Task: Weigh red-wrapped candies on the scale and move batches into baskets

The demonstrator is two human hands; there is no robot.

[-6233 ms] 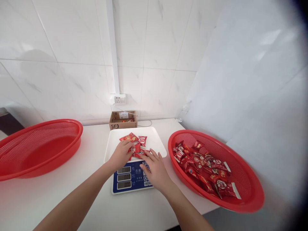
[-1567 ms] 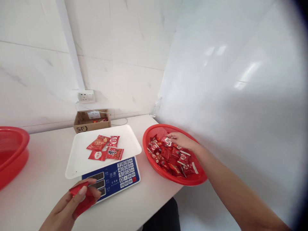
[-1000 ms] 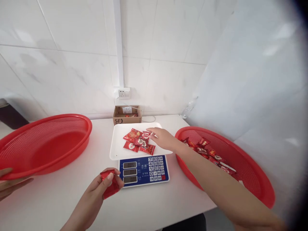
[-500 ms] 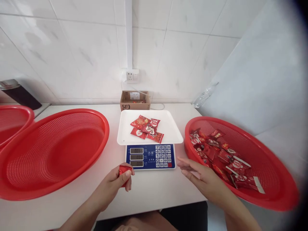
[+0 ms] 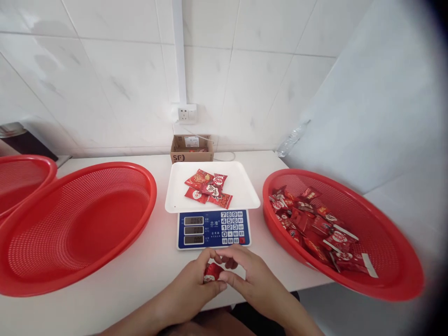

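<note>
My left hand is closed around a small red snack packet in front of the scale. Curled in from the other side, my right hand has its thumb and fingertips at the packet's right edge. The fingers partly cover it. Just beyond my hands stands a digital scale with a blue keypad panel. Several red packets lie in a loose, overlapping pile on its white tray.
On the right, a red mesh basket holds many red packets. A larger red basket stands left, overlapping another red basket. A cardboard box sits behind the scale. A clear bottle and a dark flask are against the walls.
My right hand has moved left to meet my left hand at the packet. My left hand has shifted right and nearer to me. The view has moved slightly.
</note>
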